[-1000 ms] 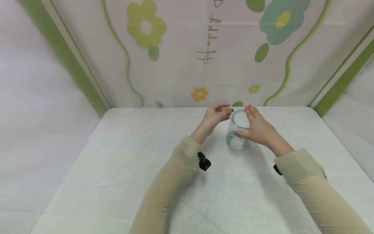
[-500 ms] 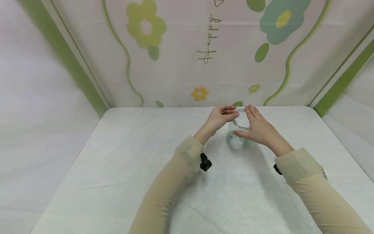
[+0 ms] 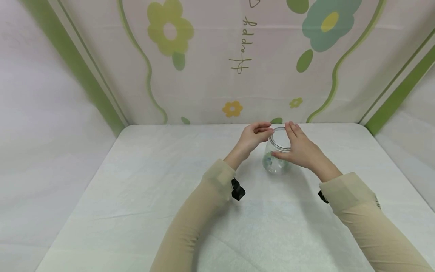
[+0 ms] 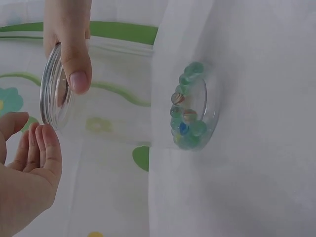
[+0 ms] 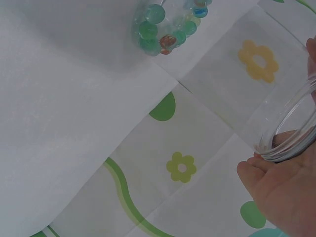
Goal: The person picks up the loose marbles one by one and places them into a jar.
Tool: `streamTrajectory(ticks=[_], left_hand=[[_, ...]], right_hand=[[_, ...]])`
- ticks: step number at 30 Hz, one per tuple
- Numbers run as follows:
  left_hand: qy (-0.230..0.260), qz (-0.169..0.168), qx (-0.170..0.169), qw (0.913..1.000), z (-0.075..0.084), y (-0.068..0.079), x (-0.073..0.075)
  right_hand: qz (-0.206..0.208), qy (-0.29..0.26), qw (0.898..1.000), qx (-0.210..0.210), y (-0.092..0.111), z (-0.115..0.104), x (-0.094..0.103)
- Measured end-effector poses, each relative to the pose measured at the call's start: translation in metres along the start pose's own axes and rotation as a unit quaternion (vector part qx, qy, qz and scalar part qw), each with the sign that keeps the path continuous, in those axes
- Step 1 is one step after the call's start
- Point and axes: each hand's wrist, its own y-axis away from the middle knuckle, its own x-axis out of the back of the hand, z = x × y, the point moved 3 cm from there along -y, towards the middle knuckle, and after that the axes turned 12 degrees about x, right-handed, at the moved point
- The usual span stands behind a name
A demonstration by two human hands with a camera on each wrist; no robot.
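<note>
A clear jar (image 3: 276, 168) stands upright toward the back right of the table, green-tinted marbles (image 4: 185, 116) gathered at its bottom. One or two of the marbles are striped or blue. My right hand (image 3: 300, 151) grips the jar from the right at its top, thumb on the near side and fingers on the far side, covering part of the ringed rim (image 4: 52, 89). From the left, my left hand (image 3: 253, 136) has its bent fingertips right at the rim. In the left wrist view its thumb (image 4: 15, 121) stands apart from the fingers, with nothing between.
White cloth covers the table (image 3: 163, 181). Behind it rises a curtain (image 3: 210, 75) printed with flowers and green lines, close to the jar. White side panels (image 3: 44, 151) flank the table. A black wrist camera (image 3: 238, 190) shows beneath the left sleeve.
My left hand moved right onto the jar's rim, its fingers overlapping it half a second ago, then drew slightly back left. The right hand and the jar have stayed in place.
</note>
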Motion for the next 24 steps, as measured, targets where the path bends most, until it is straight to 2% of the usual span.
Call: streamTrajectory(ticks=[7, 17, 24], left_hand=[[0.019, 0.029, 0.003, 0.9994, -0.008, -0.005, 0.008], [0.007, 0.043, 0.034, 0.9984, -0.017, -0.005, 0.023], [0.000, 0.051, 0.043, 0.9978, -0.020, -0.002, 0.038]], right_hand=[[0.008, 0.003, 1.000, -0.003, 0.000, 0.000, 0.000], [0.011, 0.002, 1.000, 0.000, -0.002, 0.000, 0.000], [0.005, -0.003, 1.000, -0.001, -0.003, 0.002, -0.001]])
